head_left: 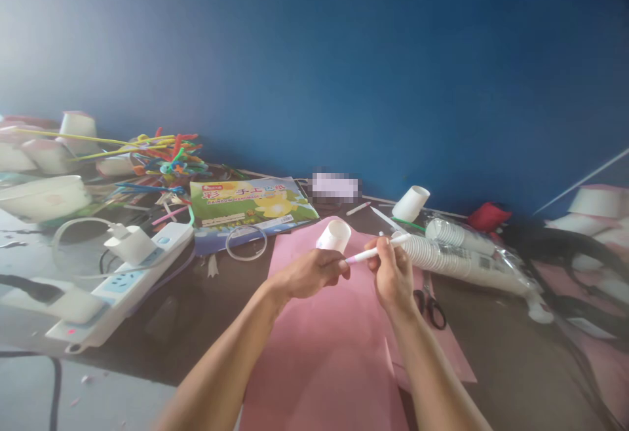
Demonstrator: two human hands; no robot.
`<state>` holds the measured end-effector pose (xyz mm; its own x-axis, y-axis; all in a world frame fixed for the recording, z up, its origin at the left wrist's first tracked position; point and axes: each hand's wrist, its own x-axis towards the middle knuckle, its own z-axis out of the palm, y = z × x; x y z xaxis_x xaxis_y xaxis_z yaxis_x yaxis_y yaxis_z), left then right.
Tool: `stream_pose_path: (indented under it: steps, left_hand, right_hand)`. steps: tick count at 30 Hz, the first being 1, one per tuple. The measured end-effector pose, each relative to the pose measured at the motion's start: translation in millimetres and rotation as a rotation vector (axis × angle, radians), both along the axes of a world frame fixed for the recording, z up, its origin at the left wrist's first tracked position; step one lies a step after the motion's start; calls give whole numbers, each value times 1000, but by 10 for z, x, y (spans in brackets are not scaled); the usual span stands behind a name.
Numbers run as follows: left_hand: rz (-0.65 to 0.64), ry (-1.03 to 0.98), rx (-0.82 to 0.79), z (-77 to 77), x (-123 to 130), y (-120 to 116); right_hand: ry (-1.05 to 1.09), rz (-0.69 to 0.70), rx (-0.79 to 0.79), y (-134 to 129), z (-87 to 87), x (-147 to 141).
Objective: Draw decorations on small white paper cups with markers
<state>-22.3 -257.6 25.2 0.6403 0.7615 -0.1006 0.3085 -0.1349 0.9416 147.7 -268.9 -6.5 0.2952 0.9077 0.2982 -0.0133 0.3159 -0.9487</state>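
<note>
Between my two hands is a white marker pen (pixel 366 255) with a pinkish-purple end. My left hand (pixel 313 272) pinches that coloured end, which may be its cap. Around the white barrel, the fingers of my right hand (pixel 393 272) are closed. Just behind my left hand a white paper cup (pixel 335 236) stands on pink paper (pixel 329 352). The paper runs from under the cup toward me. Black-handled scissors (pixel 433 306) lie to the right of my right wrist, partly hidden by it.
Stacked paper cups (pixel 457 262) in plastic lie at right, near another cup (pixel 411 204) and a red object (pixel 489 216). A coloured-paper pack (pixel 250 205), clear ring (pixel 246 243), pipe cleaners (pixel 171 156) and a power strip (pixel 122 287) with plugs occupy the left. A blue wall (pixel 344 77) rises behind.
</note>
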Motion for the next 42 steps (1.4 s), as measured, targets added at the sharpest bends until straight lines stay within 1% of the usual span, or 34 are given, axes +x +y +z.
stream_pose_path:
  steps: [3, 5, 7, 8, 10, 11, 12, 13, 15, 17, 20, 22, 23, 25, 27, 29, 31, 32, 34, 36, 38, 40, 42]
  left_hand:
    - [-32, -56, -37, -11, -62, 3]
    - [-79, -102, -102, -59, -146, 29]
    - [-120, -177, -193, -128, -237, 84]
    - [-122, -244, -243, -163, -271, 118]
    - [7, -592, -280, -214, -293, 186]
    - [26, -711, -299, -228, -280, 213]
    - [20, -780, -316, -235, -258, 231]
    - [9, -812, -335, -236, -231, 241]
    - [15, -822, -360, -228, -189, 241]
    - [92, -854, -349, -221, -180, 235]
    - [242, -929, -293, -241, -199, 254]
    - [344, -894, -236, -280, -199, 282]
    - [405, -823, -186, -306, -191, 295]
    - [535, -574, -46, -361, -162, 312]
    - [621, -274, 117, -412, -127, 314]
    - [615, -48, 292, -460, -97, 306]
    - [556, 77, 447, -515, -81, 302]
    - [527, 115, 505, -546, -77, 305]
    - [485, 153, 565, -619, -73, 321]
    - [467, 154, 594, -692, -65, 343]
    - [456, 117, 616, -741, -48, 356]
    - [427, 51, 618, -747, -23, 347]
    - [399, -25, 578, -701, -1, 313]
  right_hand:
    - [33, 10, 17, -24, 32, -4]
    - [59, -19, 38, -15, 111, 103]
    - [91, -77, 75, 26, 221, 280]
    - [136, -121, 107, 55, 272, 367]
    - [295, -185, 155, 113, 329, 472]
    - [387, -180, 158, 135, 328, 477]
    - [469, -146, 146, 149, 310, 452]
    - [530, -77, 112, 157, 279, 407]
    - [590, 37, 92, 155, 207, 305]
    - [636, 93, 109, 146, 154, 249]
    - [646, 126, 141, 144, 126, 262]
    - [561, 122, 133, 150, 102, 273]
    - [477, 104, 120, 154, 79, 265]
    - [220, 25, 112, 162, 2, 221]
    - [-101, -48, 163, 171, -98, 152]
    - [-353, -42, 224, 183, -192, 85]
    - [-469, 9, 240, 199, -260, 38]
    - [-489, 18, 238, 209, -283, 25]
    - [-502, -23, 238, 233, -316, 19]
    - [-506, -86, 237, 261, -343, 26]
    - [-489, -104, 209, 289, -370, 29]
    - [-458, -91, 153, 312, -388, 19]
    - [-414, -102, 105, 328, -386, 6]
